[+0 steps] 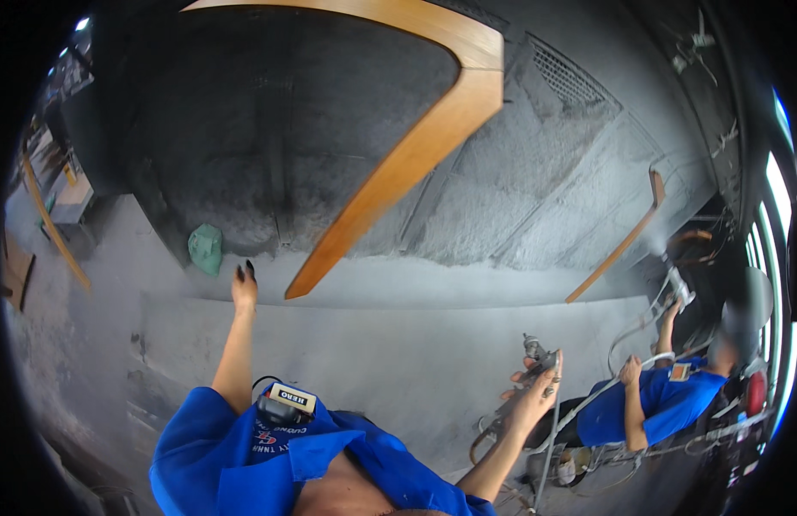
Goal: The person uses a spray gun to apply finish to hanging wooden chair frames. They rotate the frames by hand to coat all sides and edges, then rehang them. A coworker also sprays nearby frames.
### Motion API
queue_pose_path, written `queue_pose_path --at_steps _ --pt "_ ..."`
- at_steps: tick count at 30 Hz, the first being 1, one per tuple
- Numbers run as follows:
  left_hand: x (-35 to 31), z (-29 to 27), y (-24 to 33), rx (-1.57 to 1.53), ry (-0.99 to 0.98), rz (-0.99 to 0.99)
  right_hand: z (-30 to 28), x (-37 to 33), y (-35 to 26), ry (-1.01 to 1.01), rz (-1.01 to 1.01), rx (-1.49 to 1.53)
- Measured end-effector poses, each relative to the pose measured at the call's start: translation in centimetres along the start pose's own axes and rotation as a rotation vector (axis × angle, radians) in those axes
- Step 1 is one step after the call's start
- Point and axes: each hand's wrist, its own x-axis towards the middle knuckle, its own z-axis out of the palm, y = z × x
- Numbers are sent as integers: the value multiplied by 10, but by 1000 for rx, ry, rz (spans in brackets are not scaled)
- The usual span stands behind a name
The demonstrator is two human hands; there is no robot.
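My right hand (545, 383) is wrapped around a metal spray gun (533, 348), held out to the right with its head pointing up and away from me; a hose hangs below it. My left hand (245, 288) is stretched forward with dark-stained fingertips apart and nothing visible in it. Ahead of me hangs a bent wooden furniture part (398, 163), orange-brown, with an angled corner at the upper right. Its lower end comes down to the right of my left hand, not touching it.
A green plastic bag (206, 249) lies beyond my left hand, by the grey, dust-coated booth wall (536, 206). At right, a co-worker in a blue shirt (656, 404) sprays another hanging wooden part (618, 249). Hoses (579, 404) run between us. A long wooden piece (50, 224) stands far left.
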Motion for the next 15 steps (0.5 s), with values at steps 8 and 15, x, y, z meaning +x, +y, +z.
queue_pose_path --at_steps 8,15 --pt "-23 65 -69 -565 -403 -619 54 -8 -173 -203 -482 55" --pt "3 77 -13 -629 -426 -416 141 -33 -301 -113 -620 6"
